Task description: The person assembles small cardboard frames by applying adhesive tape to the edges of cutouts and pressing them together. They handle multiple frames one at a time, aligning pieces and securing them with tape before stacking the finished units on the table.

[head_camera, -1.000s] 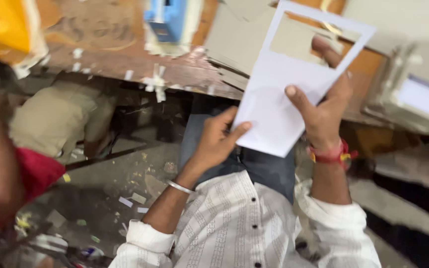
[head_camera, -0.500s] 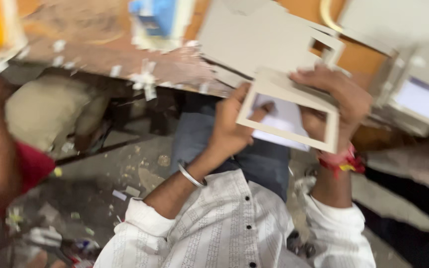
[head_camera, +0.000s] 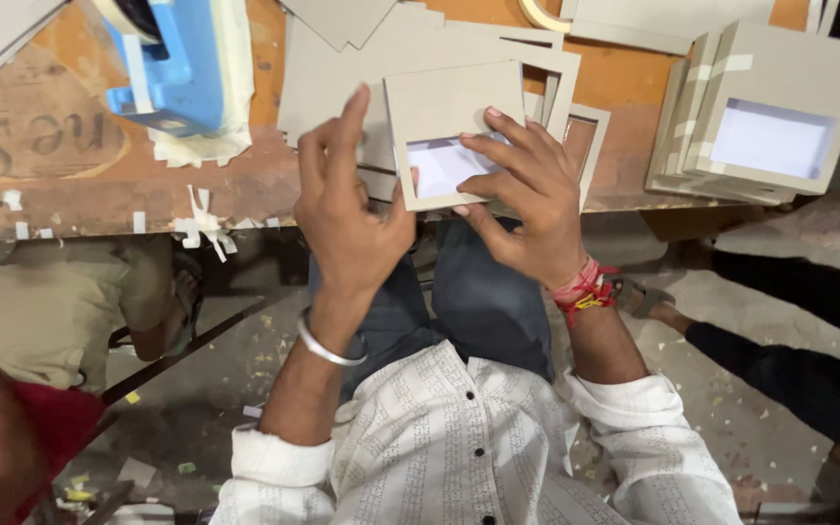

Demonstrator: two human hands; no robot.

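Note:
A grey cardboard frame with a rectangular window lies at the near edge of the wooden table, a white sheet showing through the window. My right hand presses on the frame's right and lower side, fingers spread over the window. My left hand holds the frame's left edge with the thumb, index finger raised. A metal bangle sits on my left wrist, red thread on my right.
Loose grey cardboard sheets lie under and behind the frame. A stack of finished frames stands at the right. A blue tape dispenser sits at the back left. Other people's limbs show at left and right.
The white sheet, held up in both hands a second ago, now lies behind the cardboard frame, and both hands have brought the frame down onto the table edge.

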